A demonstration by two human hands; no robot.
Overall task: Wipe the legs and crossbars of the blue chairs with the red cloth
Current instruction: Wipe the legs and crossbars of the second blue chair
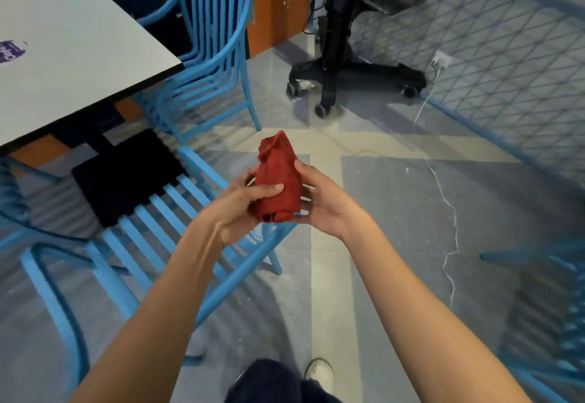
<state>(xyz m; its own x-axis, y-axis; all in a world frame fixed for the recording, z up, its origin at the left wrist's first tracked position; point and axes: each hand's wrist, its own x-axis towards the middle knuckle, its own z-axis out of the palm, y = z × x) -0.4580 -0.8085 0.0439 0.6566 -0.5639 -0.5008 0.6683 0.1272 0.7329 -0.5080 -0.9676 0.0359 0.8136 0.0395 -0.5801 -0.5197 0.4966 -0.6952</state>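
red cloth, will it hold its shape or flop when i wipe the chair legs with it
Probably floppy: the red cloth is bunched into soft folds with rolled edges, and its shape seems to come from the grip of the left hand and right hand. Likely light, since it sits upright in a loose-looking hold. Its matte, woven look suggests it won't slip easily.

Grips the bunched red cloth (278, 176) between left hand (240, 209) and right hand (326, 203), left thumb pressed on its front; stands over a near blue chair (196, 165); faces a second blue chair (247, 26) tucked at the grey table (79, 54), black wheeled stand (335, 64) beyond.
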